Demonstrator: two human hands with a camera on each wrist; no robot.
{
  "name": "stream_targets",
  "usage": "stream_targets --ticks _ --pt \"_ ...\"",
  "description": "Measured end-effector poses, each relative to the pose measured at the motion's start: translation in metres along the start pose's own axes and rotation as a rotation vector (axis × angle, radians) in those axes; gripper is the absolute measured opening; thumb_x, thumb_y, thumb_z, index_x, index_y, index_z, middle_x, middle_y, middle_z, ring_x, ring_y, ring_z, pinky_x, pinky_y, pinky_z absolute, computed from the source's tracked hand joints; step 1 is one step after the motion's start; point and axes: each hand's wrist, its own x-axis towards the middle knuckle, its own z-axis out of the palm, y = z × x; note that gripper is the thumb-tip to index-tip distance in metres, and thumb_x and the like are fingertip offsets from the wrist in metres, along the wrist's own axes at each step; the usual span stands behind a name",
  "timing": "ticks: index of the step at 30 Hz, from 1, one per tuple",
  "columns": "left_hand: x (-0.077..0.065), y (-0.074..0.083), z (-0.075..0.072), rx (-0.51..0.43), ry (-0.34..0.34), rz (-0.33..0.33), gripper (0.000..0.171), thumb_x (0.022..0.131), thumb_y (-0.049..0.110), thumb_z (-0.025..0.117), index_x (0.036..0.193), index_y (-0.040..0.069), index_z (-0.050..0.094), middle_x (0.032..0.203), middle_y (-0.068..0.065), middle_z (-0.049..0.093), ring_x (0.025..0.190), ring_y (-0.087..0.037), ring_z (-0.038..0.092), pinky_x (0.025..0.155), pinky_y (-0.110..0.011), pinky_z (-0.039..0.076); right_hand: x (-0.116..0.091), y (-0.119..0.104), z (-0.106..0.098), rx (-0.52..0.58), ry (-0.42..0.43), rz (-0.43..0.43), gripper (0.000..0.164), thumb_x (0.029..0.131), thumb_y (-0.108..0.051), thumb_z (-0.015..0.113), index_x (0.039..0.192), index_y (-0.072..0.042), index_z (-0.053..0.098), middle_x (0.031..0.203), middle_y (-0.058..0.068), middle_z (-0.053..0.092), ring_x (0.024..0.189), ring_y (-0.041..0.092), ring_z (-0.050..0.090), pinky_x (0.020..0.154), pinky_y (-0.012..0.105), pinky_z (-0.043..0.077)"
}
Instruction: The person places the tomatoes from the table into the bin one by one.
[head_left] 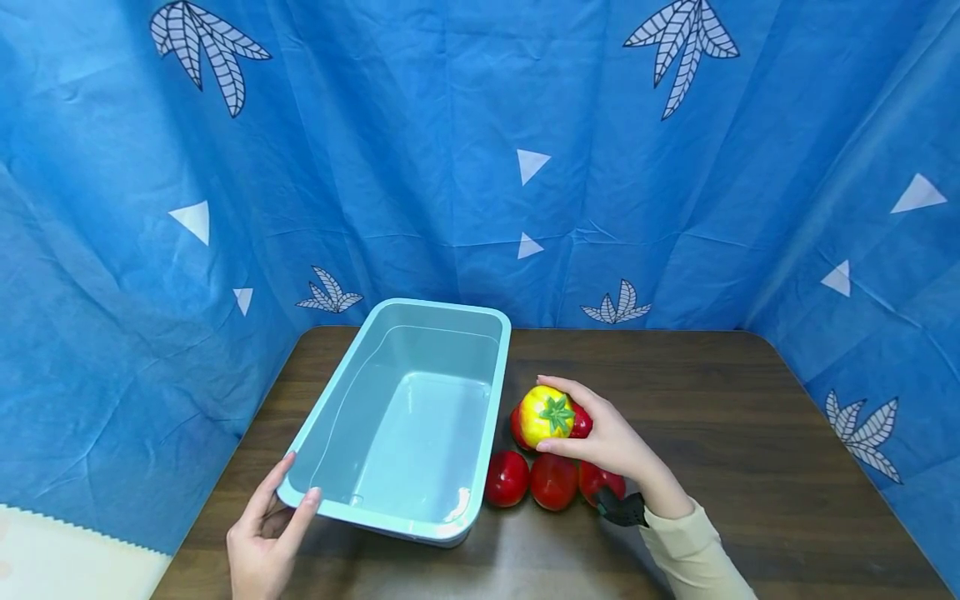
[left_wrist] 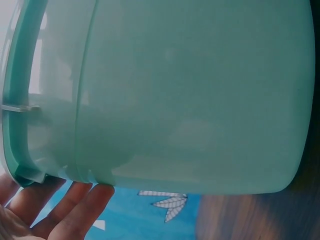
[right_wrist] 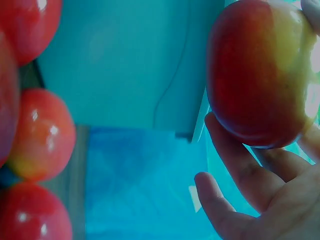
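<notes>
My right hand (head_left: 600, 429) grips a yellow-and-red tomato (head_left: 546, 413) with a green star-shaped leaf top, thumb and fingers on opposite sides. It is held up over the red fruits, and in the right wrist view the tomato (right_wrist: 262, 75) shows its red side. My left hand (head_left: 266, 529) holds the near left corner of a light blue plastic bin (head_left: 491, 417), thumb at the rim and fingers on the outside. The left wrist view shows those fingers (left_wrist: 82, 212) against the bin's outer wall (left_wrist: 190, 100). Nothing lies inside the bin.
Just right of the bin is a group of shiny red fruits, with one at the left (head_left: 507, 478), one in the middle (head_left: 553, 482) and one partly behind the wrist strap (head_left: 621, 507). More red (head_left: 581, 422) shows behind the tomato. A blue curtain (head_left: 480, 167) borders the dark wooden table (head_left: 720, 400).
</notes>
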Motion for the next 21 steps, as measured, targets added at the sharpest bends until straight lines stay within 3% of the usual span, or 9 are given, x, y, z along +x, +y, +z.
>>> stream_targets --ticks 7,14,21 --pt "-0.001 -0.004 0.004 -0.014 0.020 -0.004 0.057 0.071 -0.018 0.070 0.124 -0.003 0.058 0.109 0.011 0.064 0.088 -0.001 0.064 0.066 -0.012 0.050 0.014 -0.015 0.009 0.082 -0.032 -0.043 0.076 0.073 -0.025 0.082 0.138 -0.023 0.043 0.126 -0.001 0.049 0.110 0.027 0.049 0.074 0.034 0.055" --pt "-0.001 -0.002 0.007 -0.012 0.020 -0.003 0.057 0.071 -0.017 0.071 0.124 -0.002 0.059 0.110 0.010 0.063 0.089 -0.001 0.064 0.065 -0.012 0.050 0.028 -0.027 0.023 0.063 -0.039 -0.088 0.074 0.074 -0.026 0.081 0.137 -0.029 0.043 0.130 -0.002 0.048 0.116 0.024 0.045 0.078 0.032 0.053" --pt "-0.001 0.001 0.008 0.007 0.009 -0.002 0.056 0.073 -0.014 0.072 0.125 0.000 0.059 0.110 0.011 0.063 0.090 -0.002 0.064 0.066 -0.013 0.050 0.039 -0.037 0.039 0.103 -0.069 -0.114 0.077 0.074 -0.020 0.081 0.139 -0.024 0.040 0.133 -0.004 0.045 0.116 0.021 0.044 0.077 0.035 0.054"
